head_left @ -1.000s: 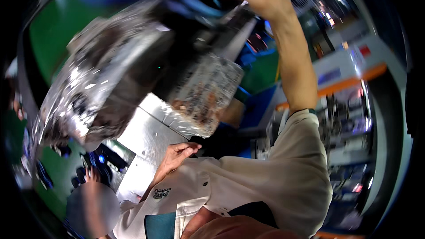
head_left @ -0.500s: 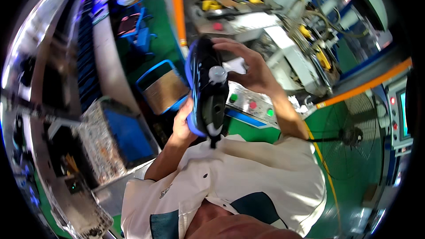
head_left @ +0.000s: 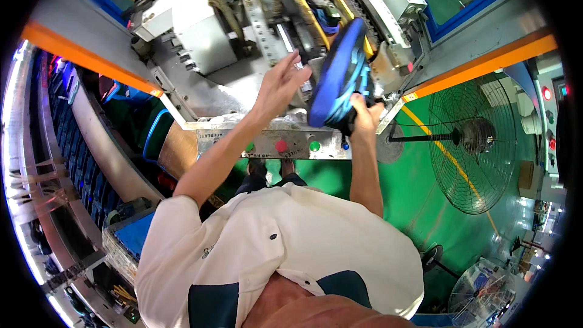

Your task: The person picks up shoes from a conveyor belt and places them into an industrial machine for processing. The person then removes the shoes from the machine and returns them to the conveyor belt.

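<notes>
My right hand point(head_left: 366, 114) is closed around one end of a blue and black sports shoe point(head_left: 333, 82), which is tilted with its blue sole side turned to the left. The shoe is over the front of a metal machine point(head_left: 212, 100). To its left, my left hand point(head_left: 280, 85) is apart from the shoe, fingers loosely spread and holding nothing. Just beyond the held shoe, another shoe point(head_left: 328, 18) with blue on it sits between yellow clamp parts point(head_left: 302, 9) of the machine, partly hidden by the machinery.
Along the machine's front edge runs a button panel point(head_left: 231, 146) with green, red and blue buttons. Orange-edged frame bars point(head_left: 480, 76) flank it on both sides. A black cage fan point(head_left: 473, 136) stands at the right, and a conveyor point(head_left: 91, 115) runs along the left.
My view has swung to the right to face the machine. The shoe, held by both hands before, is now in my right hand alone; the left has let go.
</notes>
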A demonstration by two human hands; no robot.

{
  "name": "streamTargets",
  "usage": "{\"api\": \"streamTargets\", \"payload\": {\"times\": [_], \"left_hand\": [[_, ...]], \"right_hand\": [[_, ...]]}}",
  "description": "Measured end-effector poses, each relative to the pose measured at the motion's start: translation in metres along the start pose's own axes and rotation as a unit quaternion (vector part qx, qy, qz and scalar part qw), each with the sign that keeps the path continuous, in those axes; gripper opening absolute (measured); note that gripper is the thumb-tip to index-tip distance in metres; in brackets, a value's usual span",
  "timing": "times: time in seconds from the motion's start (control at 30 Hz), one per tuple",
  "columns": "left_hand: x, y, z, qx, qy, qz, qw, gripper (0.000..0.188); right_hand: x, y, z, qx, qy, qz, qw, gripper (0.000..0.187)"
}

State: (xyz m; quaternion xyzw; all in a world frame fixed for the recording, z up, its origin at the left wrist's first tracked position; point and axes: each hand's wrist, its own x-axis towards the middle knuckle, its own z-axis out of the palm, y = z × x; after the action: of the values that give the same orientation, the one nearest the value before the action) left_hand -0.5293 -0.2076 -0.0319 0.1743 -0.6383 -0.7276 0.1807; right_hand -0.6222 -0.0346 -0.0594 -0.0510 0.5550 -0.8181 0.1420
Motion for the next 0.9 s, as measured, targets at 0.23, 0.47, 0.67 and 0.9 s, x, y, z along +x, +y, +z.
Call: {"api": "streamTargets", "payload": {"times": [0.23, 0.47, 0.67, 0.9], "left_hand": [[0.206, -0.099, -0.007, 0.279, 0.181, -0.072, 0.94, 0.08], [0.258, -0.11, -0.044, 0.363, 0.246, -0.173, 0.882, 0.058], [0.136, -0.046, -0.106, -0.282, 0.146, -0.228, 0.92, 0.033], [-0.113, 0.013, -0.164, -0.241, 0.217, -0.174, 0.93, 0.049]], "right_hand": [[0.002, -0.042, -0.04, -0.116, 0.086, -0.11, 0.983, 0.066], [0.02, -0.057, -0.019, -0.208, 0.144, -0.153, 0.955, 0.06], [0.163, -0.06, 0.09, -0.409, 0.022, -0.117, 0.905, 0.048], [0.259, 0.078, 0.235, -0.667, -0.127, -0.014, 0.734, 0.063]]}}
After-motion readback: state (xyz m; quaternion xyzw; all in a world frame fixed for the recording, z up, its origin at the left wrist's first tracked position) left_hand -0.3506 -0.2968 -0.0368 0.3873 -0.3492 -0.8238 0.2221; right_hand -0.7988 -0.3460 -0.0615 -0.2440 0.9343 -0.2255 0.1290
